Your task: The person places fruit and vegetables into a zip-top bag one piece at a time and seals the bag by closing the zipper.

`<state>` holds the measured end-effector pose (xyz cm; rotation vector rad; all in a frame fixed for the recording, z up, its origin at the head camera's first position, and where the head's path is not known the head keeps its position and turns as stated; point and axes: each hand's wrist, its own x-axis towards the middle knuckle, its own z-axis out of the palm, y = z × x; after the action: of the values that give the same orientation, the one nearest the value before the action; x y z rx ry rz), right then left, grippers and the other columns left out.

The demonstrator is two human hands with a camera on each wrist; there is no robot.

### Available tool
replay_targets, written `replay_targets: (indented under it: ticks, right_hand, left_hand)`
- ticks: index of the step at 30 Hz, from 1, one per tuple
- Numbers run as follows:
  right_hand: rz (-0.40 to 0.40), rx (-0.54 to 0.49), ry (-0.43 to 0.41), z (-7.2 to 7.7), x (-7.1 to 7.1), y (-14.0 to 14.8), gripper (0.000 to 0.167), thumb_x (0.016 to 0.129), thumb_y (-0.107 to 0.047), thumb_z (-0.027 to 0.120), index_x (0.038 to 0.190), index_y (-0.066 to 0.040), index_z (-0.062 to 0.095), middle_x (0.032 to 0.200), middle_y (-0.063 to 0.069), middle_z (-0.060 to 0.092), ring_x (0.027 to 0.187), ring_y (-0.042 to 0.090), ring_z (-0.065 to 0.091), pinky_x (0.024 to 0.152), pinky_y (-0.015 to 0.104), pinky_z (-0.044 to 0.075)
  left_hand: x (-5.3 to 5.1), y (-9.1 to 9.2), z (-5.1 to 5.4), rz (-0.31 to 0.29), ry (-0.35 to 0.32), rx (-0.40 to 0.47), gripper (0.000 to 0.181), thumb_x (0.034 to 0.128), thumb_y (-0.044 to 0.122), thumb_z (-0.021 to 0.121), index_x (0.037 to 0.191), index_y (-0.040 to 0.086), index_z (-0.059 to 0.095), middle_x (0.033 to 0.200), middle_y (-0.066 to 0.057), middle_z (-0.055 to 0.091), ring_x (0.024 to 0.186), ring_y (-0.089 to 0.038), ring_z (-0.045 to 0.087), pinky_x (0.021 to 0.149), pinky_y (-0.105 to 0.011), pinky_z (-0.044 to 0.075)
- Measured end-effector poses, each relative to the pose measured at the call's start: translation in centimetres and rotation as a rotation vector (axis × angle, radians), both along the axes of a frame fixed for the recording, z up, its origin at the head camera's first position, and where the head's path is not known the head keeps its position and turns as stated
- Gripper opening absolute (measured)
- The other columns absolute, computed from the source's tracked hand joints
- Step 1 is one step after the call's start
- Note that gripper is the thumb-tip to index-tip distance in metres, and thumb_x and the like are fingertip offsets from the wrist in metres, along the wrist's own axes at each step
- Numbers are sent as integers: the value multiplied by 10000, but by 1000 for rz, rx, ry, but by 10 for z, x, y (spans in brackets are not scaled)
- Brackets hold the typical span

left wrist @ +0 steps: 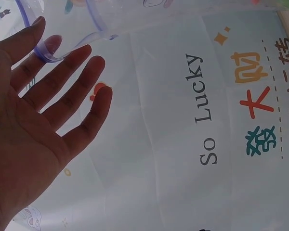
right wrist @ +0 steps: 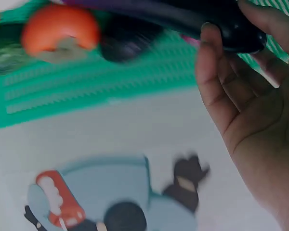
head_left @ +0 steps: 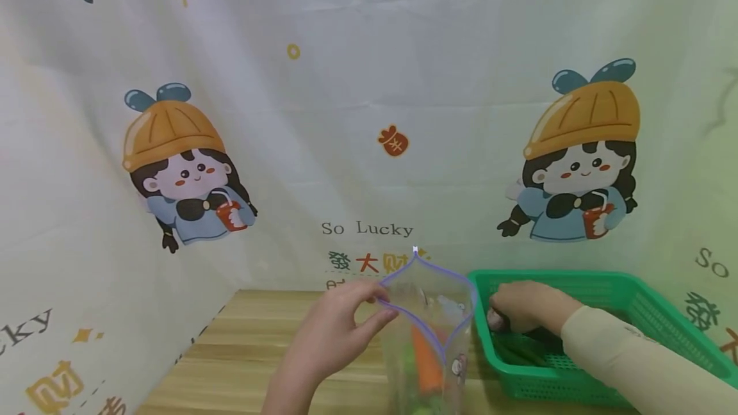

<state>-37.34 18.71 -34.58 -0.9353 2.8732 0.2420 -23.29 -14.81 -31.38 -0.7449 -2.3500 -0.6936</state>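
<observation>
My right hand [head_left: 533, 305] was inside the left end of the basket [head_left: 565, 386], thumb and fingers curled round one end of an eggplant [right wrist: 188, 17]. I had it by the end, probably because that part was easiest to reach among the rest; whether it was lifted off them I could not tell.

My left hand [head_left: 352, 322] pinched the rim of the bag [head_left: 458, 364] between thumb and forefinger, the other fingers loose and spread. That light hold likely kept the mouth gaping, since such thin film would tend to sag. A carrot [head_left: 428, 364] stood steeply inside with something green, and their weight perhaps helped the bag stay upright; its foot was out of view.

The bag was just left of the basket, I judged for a short reach across. An orange-red fruit [right wrist: 62, 29] and a blurred dark vegetable [right wrist: 125, 38] lay near the eggplant. Beyond the bench [head_left: 259, 351], a printed cloth [head_left: 346, 82] hung on the far side.
</observation>
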Motion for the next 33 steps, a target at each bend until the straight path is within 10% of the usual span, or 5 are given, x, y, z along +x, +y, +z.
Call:
replay_targets:
  ticks: [5,11,20,29,33]
  right_hand:
    - [39,-155,41,58,13,-6,156,886,12,716,1013,-79,703,885,26,667,754,144,561,676,328,525]
    - [47,-420,327,99,58,3,255,909,-129,816,1145,-70,736,1033,81,766,874,203,688,759,424,610]
    - [47,-851,673,70,138,27,425,814,-49,900,1204,-83,736,1114,111,781,761,40,732,656,166,605]
    - [88,-888,848,61,143,21,514,740,-21,915,1215,-124,747,1134,66,792,782,119,771,749,-9,496]
    - [179,-976,921,65,150,9,393,929,-293,849,1265,-117,746,1197,65,782,982,-25,725,910,-17,477]
  left_hand:
    - [-1,1,-1,-9,8,6,134,947,284,822,1031,244,726,1023,142,741,1006,-46,695,895,-329,604]
    - [-1,2,-3,-17,13,0,140,947,281,821,1040,238,725,1028,130,749,1004,-41,699,894,-330,608]
    - [-1,5,-1,-30,9,-5,133,952,280,817,1043,236,730,1016,134,751,1003,-82,713,899,-335,600]
    - [-1,6,-2,-40,-4,8,134,955,273,815,1048,243,724,1021,140,753,998,-48,705,895,-343,608]
    - [0,4,-3,-17,-14,6,134,953,279,817,1046,253,723,1028,148,750,1010,-37,698,905,-341,605]
